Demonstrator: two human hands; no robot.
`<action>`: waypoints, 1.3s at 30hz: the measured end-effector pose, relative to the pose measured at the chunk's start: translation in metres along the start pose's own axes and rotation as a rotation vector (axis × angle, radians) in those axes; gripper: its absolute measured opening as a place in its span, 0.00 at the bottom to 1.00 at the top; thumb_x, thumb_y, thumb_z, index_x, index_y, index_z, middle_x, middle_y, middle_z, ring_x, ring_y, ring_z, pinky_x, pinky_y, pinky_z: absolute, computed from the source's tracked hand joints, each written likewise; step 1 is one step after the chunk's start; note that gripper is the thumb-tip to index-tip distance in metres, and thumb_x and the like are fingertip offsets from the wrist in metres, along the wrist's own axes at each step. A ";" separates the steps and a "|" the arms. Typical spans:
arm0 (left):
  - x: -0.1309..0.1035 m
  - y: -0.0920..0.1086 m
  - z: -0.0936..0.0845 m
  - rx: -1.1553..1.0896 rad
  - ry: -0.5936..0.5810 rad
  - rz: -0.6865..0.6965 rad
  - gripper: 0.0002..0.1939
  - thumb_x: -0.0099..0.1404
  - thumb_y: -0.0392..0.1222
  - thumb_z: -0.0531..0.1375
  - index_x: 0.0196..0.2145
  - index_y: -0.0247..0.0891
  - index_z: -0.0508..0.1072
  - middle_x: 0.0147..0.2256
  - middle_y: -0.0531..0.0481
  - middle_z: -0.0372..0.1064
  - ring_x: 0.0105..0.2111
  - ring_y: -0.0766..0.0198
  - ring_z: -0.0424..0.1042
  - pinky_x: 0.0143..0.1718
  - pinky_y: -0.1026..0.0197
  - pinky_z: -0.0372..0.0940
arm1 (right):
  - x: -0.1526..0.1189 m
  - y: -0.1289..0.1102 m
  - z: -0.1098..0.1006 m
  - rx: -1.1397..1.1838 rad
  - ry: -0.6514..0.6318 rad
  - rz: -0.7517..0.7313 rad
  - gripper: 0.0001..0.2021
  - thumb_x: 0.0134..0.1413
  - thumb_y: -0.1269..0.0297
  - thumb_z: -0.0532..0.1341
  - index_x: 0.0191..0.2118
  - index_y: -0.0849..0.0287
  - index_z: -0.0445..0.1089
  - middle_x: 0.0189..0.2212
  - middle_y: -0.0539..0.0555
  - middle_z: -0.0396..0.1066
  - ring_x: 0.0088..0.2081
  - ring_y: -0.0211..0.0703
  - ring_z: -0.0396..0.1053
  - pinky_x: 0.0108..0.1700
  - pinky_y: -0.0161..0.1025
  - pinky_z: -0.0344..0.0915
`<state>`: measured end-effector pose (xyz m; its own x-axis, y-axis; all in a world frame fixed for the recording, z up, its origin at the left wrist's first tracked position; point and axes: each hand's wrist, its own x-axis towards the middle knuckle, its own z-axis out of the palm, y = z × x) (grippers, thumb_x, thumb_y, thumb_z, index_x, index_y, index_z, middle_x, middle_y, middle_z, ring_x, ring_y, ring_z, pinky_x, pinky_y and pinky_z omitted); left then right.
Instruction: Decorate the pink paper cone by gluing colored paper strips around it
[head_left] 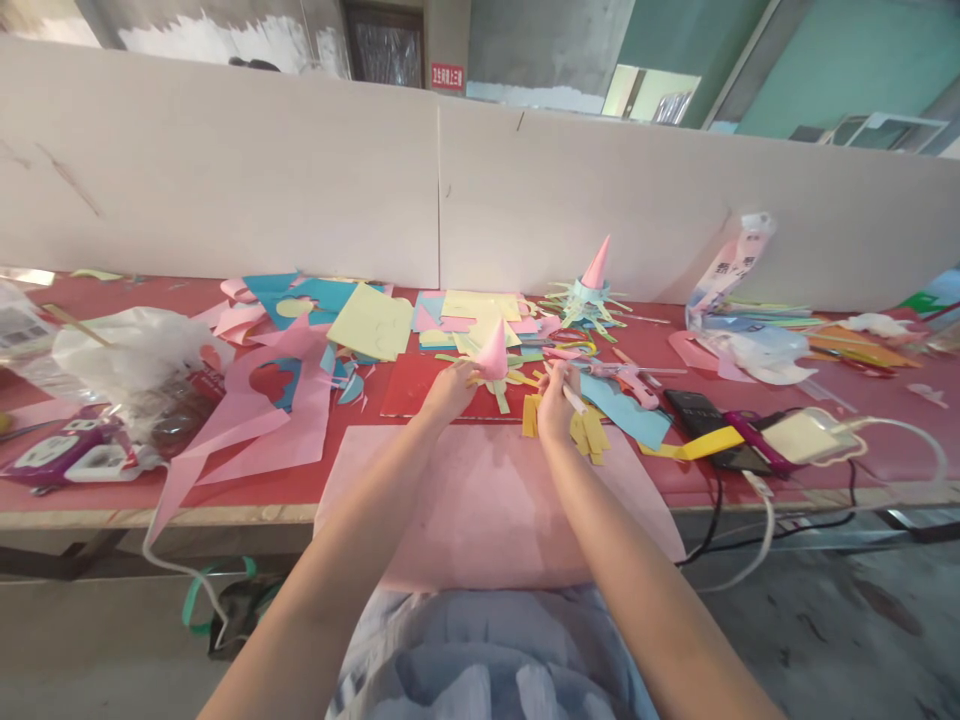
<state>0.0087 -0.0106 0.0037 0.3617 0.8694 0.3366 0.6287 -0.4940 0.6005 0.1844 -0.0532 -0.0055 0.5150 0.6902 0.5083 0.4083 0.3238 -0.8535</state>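
A paper model with a pink cone (493, 352) and green and yellow strips round its base stands in front of me on the red mat. The fingers of my left hand (451, 392) are pinched at the left edge of this model. To its right, my right hand (555, 402) is closed round a slim white stick (574, 398); its fingertips are near the strips on the model's right side. Yellow paper pieces (589, 434) lie beside and partly behind my right hand.
A finished-looking cone model (594, 285) stands at the back. A pink glue gun (637, 384), phone (697, 415) and cables are at right. Pink paper scraps (300, 440), a plastic bag (142, 350) and a purple-white device (67, 452) lie left.
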 end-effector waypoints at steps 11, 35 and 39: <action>-0.002 0.003 0.002 0.018 -0.007 0.069 0.13 0.59 0.41 0.59 0.42 0.40 0.73 0.46 0.47 0.66 0.44 0.59 0.69 0.47 0.60 0.64 | -0.002 -0.006 0.004 0.015 -0.048 -0.022 0.17 0.58 0.48 0.49 0.25 0.55 0.56 0.17 0.46 0.62 0.23 0.37 0.64 0.31 0.35 0.62; 0.000 0.001 0.003 0.087 -0.052 0.040 0.14 0.59 0.30 0.53 0.40 0.39 0.75 0.43 0.47 0.68 0.43 0.60 0.69 0.49 0.58 0.63 | -0.015 -0.015 0.013 -0.071 -0.335 -0.102 0.17 0.56 0.51 0.52 0.21 0.55 0.58 0.19 0.49 0.64 0.24 0.37 0.63 0.28 0.33 0.56; 0.001 0.000 0.003 0.089 -0.058 0.019 0.14 0.60 0.31 0.53 0.39 0.40 0.75 0.43 0.48 0.68 0.43 0.60 0.70 0.48 0.59 0.64 | -0.005 0.001 0.013 0.026 -0.272 0.058 0.17 0.57 0.52 0.49 0.22 0.55 0.59 0.15 0.47 0.62 0.18 0.36 0.60 0.22 0.33 0.54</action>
<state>0.0116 -0.0099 0.0017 0.4116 0.8594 0.3035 0.6792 -0.5113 0.5267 0.1726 -0.0477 -0.0103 0.3146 0.8551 0.4121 0.3625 0.2930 -0.8847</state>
